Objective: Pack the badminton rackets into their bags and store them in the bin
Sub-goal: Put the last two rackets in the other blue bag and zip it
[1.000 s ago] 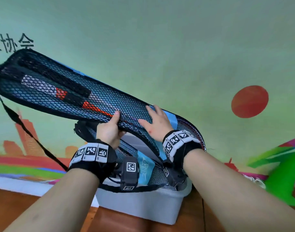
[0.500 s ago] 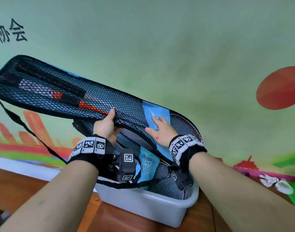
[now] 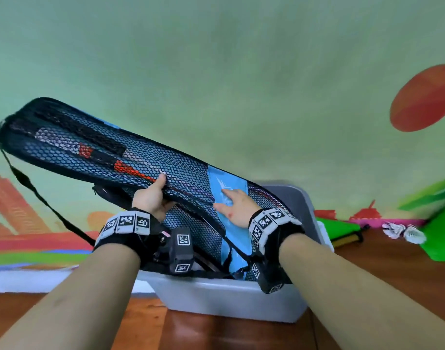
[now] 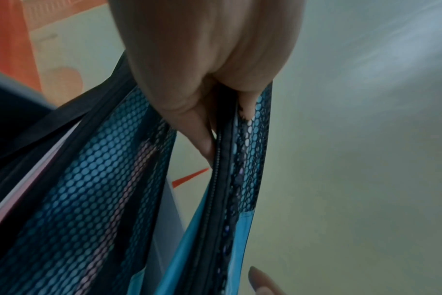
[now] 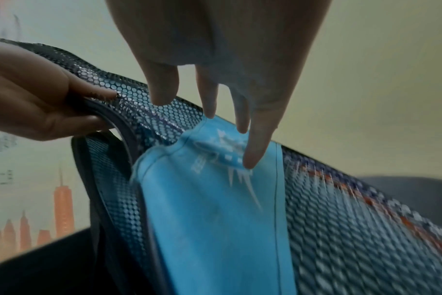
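Observation:
A black mesh racket bag [image 3: 145,157] with a blue band [image 3: 226,183] slants from upper left down into the white bin [image 3: 231,296]; a racket with red and black handle [image 3: 100,155] shows through the mesh. My left hand [image 3: 153,198] pinches the bag's lower zip edge [image 4: 222,159], thumb on top. My right hand [image 3: 232,204] lies flat, straight fingers [image 5: 255,147] pressing the blue band [image 5: 215,209]. A second mesh bag [image 3: 206,238] stands in the bin beneath it, also in the left wrist view [image 4: 88,179].
The bin rests on a wooden floor [image 3: 216,329] against a painted green wall [image 3: 241,72]. A black shoulder strap [image 3: 47,203] hangs from the bag's left end. White shuttlecocks [image 3: 403,229] and a green object [image 3: 441,238] lie at the right.
The bag's head end has sunk further into the bin, and both hands have shifted along with it. The view has swung left and down.

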